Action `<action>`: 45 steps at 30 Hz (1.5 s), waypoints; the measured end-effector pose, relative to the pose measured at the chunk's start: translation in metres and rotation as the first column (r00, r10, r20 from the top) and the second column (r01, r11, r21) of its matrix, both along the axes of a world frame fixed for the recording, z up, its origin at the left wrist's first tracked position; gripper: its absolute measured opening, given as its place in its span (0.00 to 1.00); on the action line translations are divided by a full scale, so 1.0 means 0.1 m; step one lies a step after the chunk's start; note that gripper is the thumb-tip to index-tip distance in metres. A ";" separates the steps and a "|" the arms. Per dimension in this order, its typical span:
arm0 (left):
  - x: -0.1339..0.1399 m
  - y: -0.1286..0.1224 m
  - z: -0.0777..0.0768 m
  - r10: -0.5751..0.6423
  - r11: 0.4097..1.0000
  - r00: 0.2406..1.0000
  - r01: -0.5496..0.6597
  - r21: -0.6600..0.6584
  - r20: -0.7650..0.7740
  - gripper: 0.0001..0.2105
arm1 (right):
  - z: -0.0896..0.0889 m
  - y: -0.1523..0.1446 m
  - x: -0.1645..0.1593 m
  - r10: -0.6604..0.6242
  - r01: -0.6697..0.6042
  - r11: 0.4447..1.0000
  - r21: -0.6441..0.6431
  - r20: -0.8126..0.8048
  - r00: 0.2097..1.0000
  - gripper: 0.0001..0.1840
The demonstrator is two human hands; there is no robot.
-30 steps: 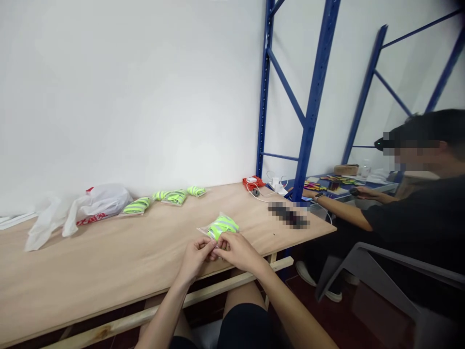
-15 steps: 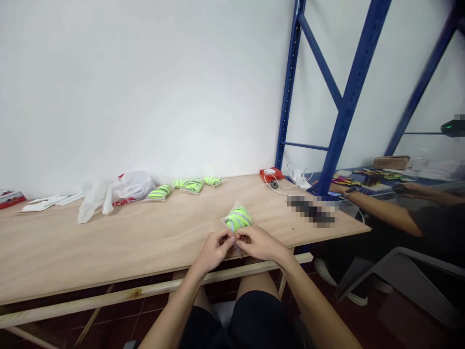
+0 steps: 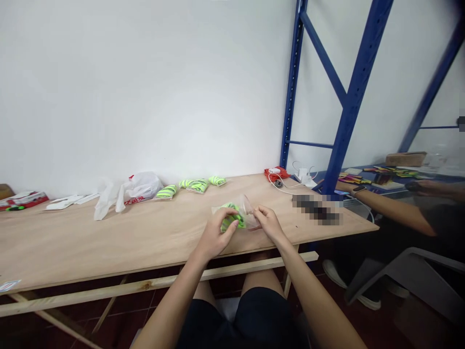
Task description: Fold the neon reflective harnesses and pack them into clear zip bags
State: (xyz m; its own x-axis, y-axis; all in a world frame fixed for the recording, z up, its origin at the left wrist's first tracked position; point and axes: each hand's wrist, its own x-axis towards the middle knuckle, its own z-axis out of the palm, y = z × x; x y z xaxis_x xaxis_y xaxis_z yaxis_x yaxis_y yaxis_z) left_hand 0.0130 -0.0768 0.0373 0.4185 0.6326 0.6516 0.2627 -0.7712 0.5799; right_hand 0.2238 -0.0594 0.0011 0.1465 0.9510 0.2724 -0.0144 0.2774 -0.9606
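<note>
A clear plastic bag (image 3: 250,218) with a bundled neon-green and grey striped strap or band (image 3: 228,223) inside lies before me on the wooden table. My left hand (image 3: 218,231) curves round the bundled end, thumb and fingers holding it through the plastic. At the bag's other end, turned to the right, my right hand (image 3: 268,223) pinches the loose plastic edge. Whether the bag's mouth is sealed I cannot tell. Several more bagged striped bundles (image 3: 196,185) lie along the wall, apart from both hands.
Left of the bundles are a white plastic bag (image 3: 145,185), white flat pieces (image 3: 67,201) and a red-and-white packet (image 3: 25,199). A red cloth (image 3: 276,172) and a white charger with cables (image 3: 302,174) lie at the back right. Beyond the blue rack post (image 3: 345,116), another person's arm (image 3: 388,206) rests by a table.
The bag has turned so its loose plastic points right. My left hand has moved from the near edge onto the bundle; my right hand has moved right with the plastic edge.
</note>
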 end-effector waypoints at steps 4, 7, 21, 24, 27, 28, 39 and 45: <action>-0.04 0.26 -0.24 0.084 0.992 0.982 -0.097 -0.075 -0.167 0.39 | -0.09 0.08 0.18 -0.049 0.049 0.999 -0.016 -0.022 0.999 0.17; -0.04 0.43 -0.43 -0.018 0.974 0.960 -0.046 -0.220 -0.279 0.41 | -0.18 0.13 0.28 -0.046 0.046 0.999 -0.012 0.048 0.998 0.15; 0.05 0.80 -0.62 0.102 0.849 0.981 0.001 -0.528 0.165 0.22 | -0.28 0.16 0.41 -0.188 0.064 0.975 0.211 0.647 0.739 0.14; 0.00 0.84 -0.65 0.147 0.854 0.979 -0.054 -0.518 0.140 0.21 | -0.31 0.20 0.37 -0.184 0.040 0.969 0.243 0.605 0.775 0.05; -0.06 0.86 -0.67 0.195 0.849 0.974 -0.107 -0.517 0.118 0.21 | -0.35 0.21 0.37 -0.077 -0.048 0.977 0.208 0.556 0.828 0.12; -0.07 0.86 -0.67 0.208 0.844 0.970 -0.113 -0.524 0.126 0.21 | -0.35 0.21 0.37 -0.043 -0.077 0.979 0.191 0.553 0.832 0.17; -0.09 0.68 -0.47 0.141 0.891 0.941 0.014 -0.453 0.306 0.23 | -0.19 0.16 0.23 -0.081 0.003 0.971 0.237 0.319 0.944 0.12; -0.01 0.62 -0.46 -0.064 0.874 0.913 0.246 -0.418 0.404 0.22 | -0.11 0.12 0.13 0.065 -0.078 0.986 0.144 0.092 0.994 0.23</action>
